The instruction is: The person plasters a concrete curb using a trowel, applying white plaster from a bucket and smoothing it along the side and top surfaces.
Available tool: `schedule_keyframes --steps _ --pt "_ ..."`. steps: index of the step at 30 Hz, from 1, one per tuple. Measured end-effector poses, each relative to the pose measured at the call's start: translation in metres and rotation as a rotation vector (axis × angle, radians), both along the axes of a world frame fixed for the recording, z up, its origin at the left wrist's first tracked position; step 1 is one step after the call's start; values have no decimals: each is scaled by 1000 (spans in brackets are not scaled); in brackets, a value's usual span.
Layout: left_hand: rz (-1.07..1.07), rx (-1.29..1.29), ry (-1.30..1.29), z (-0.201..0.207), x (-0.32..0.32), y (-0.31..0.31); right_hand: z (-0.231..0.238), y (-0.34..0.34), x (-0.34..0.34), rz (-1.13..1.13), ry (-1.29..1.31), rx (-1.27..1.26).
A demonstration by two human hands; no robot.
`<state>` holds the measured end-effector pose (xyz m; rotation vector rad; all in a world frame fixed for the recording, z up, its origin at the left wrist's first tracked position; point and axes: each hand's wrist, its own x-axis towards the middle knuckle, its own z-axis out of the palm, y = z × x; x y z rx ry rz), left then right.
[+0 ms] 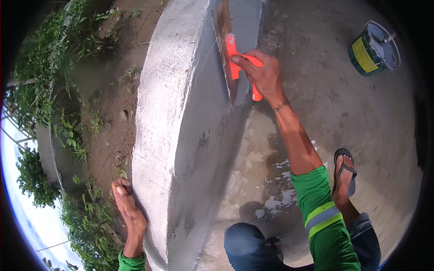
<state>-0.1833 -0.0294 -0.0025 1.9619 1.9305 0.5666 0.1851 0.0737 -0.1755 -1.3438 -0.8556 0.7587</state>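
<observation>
My right hand (pixel 262 72) is wrapped round the orange handle of a plastering trowel (pixel 229 88). The trowel's long blade, smeared with grey-brown material, lies against the smooth grey side of a low concrete wall (pixel 192 149). Fresh-looking grey coating covers that side, with a darker rough patch lower down. At the wall's outer edge, beside the rough whitish top (pixel 156 131), my left hand (pixel 129 207) rests with its fingers loosely curled in. No object shows in it, and part of its fingers is hidden.
A dark green bucket (pixel 363 54) with a yellow label holds pale grey mix and a tool. Whitish splatters (pixel 275 198) mark the concrete floor (pixel 312 90) near my sandalled foot (pixel 344 171). Beyond the wall lie bare soil (pixel 110 122) and green plants (pixel 40 81).
</observation>
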Motion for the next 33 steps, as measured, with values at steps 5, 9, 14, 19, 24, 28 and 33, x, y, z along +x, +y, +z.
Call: schedule_keyframes --steps 5,9,14,19,24,28,33 --pt "-41 38 43 -2 -14 1 29 -58 -58 117 -31 212" --pt "-73 62 -21 -7 -13 3 36 -112 -99 176 -257 490" --pt "-77 62 -17 -6 -15 2 31 -175 -121 355 -284 550" --pt "-63 42 51 -5 -18 2 -9 -152 -67 101 458 21" --pt "-37 -22 72 -3 -5 1 -89 -77 2 1 957 -122" --pt "-29 -12 24 -3 -4 0 -120 -49 -5 11 870 -224" --pt "8 3 -29 -5 -3 0 -116 -42 -30 54 803 -256"
